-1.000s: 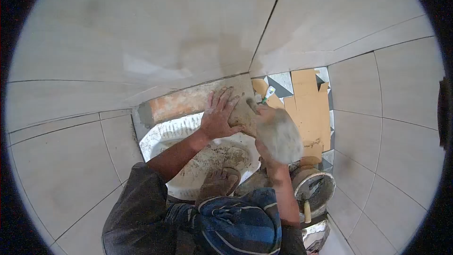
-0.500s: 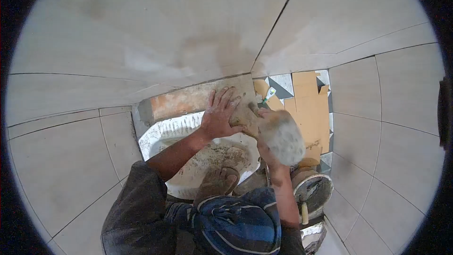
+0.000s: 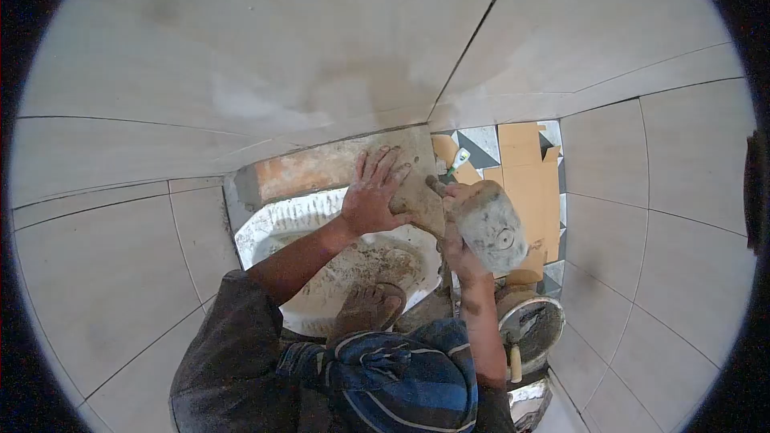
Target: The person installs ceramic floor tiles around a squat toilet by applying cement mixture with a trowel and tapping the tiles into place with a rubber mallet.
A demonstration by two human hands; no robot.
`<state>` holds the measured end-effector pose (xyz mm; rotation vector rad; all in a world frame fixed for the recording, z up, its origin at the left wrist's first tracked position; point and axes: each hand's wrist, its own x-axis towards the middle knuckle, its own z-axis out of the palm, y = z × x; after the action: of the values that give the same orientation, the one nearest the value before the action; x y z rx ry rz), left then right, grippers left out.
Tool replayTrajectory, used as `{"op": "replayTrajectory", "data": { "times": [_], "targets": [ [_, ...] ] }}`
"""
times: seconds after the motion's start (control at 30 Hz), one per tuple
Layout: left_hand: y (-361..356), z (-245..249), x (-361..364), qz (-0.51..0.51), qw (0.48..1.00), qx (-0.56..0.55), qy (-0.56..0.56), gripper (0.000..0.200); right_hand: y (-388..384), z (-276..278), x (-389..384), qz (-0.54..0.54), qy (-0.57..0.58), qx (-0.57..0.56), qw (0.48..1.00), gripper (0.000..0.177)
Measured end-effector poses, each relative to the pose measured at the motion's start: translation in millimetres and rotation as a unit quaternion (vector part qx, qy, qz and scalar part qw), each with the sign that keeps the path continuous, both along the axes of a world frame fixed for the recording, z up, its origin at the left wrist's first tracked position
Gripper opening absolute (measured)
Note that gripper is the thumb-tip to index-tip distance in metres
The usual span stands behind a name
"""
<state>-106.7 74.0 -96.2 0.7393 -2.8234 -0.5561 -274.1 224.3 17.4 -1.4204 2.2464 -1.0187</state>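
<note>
My left hand (image 3: 375, 194) lies flat with fingers spread on a cement-smeared slab (image 3: 419, 148) on the ledge beside the squat toilet (image 3: 265, 232). Closed around a mortar-stained tool (image 3: 493, 224) is my right hand (image 3: 457, 252), just right of the slab. The tool's broad, pale, rounded face is turned up towards me and has a small ring mark. From the fingers a dark stub of it points towards the slab's right edge. I cannot tell the tool's exact kind. Dirt and debris cover the toilet basin, where a bare foot (image 3: 370, 305) shows.
Reddish brick (image 3: 301, 175) is exposed along the ledge. To the right, cardboard (image 3: 525, 192) covers part of the patterned floor, with a small white-and-green object (image 3: 459, 160) near it. A mortar bucket (image 3: 553, 337) holds a wooden-handled tool (image 3: 516, 362). Tiled walls (image 3: 626, 160) close in around the corner.
My right hand and the tool have shifted slightly right, and the tool's face has tilted, showing its ring mark more sharply. My left hand stays put on the slab.
</note>
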Motion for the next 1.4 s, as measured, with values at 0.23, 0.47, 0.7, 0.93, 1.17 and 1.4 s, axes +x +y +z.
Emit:
{"op": "replayTrajectory", "data": {
  "times": [0.23, 0.47, 0.7, 0.93, 1.17, 1.4],
  "targets": [
    [-0.3, 3.1, 0.4, 0.008, 1.0, 0.017, 0.005, 0.098, -7.4, 22.2, 15.2, -0.063, -0.118, -0.048, 0.99, 0.019],
    [-0.7, 1.5, 3.1, -0.001, 1.0, 0.021, -0.012, 0.099, -6.3, 33.4, 19.4, -0.046, -0.092, -0.065, 0.993, 0.02],
    [-1.4, 0.6, 1.4, 0.0, 1.0, 0.025, 0.0, 0.099, 29.1, -19.0, 16.7, -0.049, -0.082, -0.005, 0.995, 0.021],
    [-1.4, 2.6, 2.2, 0.001, 1.0, 0.006, -0.001, 0.099, 12.2, 29.0, 18.0, -0.052, -0.048, 0.001, 0.997, 0.017],
    [-1.1, -2.1, 2.7, -0.001, 1.0, 0.008, -0.001, 0.101, 14.4, 28.4, 28.9, -0.016, -0.124, -0.091, 0.988, 0.017],
    [-0.6, -6.2, 1.8, -0.005, 1.0, 0.01, -0.011, 0.1, 28.2, 19.2, 20.4, 0.062, 0.046, -0.083, 0.994, 0.02]
  ]
}}
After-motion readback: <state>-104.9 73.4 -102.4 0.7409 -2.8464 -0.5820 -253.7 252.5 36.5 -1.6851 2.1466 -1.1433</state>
